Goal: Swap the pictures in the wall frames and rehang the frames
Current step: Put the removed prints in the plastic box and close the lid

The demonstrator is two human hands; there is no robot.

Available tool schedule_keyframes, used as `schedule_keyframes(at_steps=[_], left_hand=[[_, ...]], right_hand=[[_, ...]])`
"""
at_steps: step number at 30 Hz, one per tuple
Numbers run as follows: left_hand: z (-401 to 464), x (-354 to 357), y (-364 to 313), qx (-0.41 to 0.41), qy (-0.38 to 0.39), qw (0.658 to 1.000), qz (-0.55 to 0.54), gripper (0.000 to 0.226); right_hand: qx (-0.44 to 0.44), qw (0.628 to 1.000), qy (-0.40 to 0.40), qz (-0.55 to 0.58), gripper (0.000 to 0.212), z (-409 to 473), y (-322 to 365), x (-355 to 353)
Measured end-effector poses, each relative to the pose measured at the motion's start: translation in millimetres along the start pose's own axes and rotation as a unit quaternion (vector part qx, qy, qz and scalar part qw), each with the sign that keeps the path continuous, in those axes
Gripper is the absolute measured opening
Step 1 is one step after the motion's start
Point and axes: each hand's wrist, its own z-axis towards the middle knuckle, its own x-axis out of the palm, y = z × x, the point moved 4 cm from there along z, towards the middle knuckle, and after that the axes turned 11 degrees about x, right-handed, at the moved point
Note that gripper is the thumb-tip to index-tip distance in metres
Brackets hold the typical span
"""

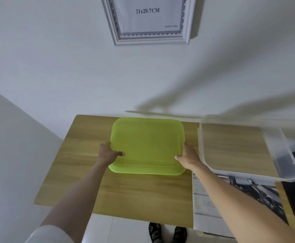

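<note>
Both hands were busy with a green tray (147, 146) on the wooden table (83, 172): left hand (108, 152) gripping its left edge, right hand (188, 157) gripping the right, thumbs hooked over the rim. The wall frame (152, 20) hung straight ahead and well above them, roughly equally far from each hand. White moulded border, long axis apparently vertical, still showing the stock "21x29.7CM" insert. A printed picture (234, 199) lay on the table under the right forearm.
</note>
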Motion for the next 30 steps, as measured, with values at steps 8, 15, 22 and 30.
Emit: schedule_keyframes(at_steps=[8,15,22,30], left_hand=[[-17.0,6.9,-28.8,0.005,-0.005,1.000,0.020,0.090],[-10.8,12.1,-26.5,0.005,0.000,0.998,0.067,0.087],[-33.6,11.8,-60.8,0.087,-0.111,0.985,0.104,0.062],[-123.0,103.8,-134.6,0.183,-0.059,0.978,0.075,0.031]], right_hand=[[0.012,0.999,-0.036,-0.033,0.071,14.7,-0.5,18.9],[0.012,0.998,-0.052,-0.045,0.063,18.1,-1.8,28.4],[-0.117,0.984,-0.125,-0.048,0.056,-11.0,-0.1,-6.3],[-0.316,0.920,-0.222,0.073,0.014,-54.7,-82.1,-93.4]])
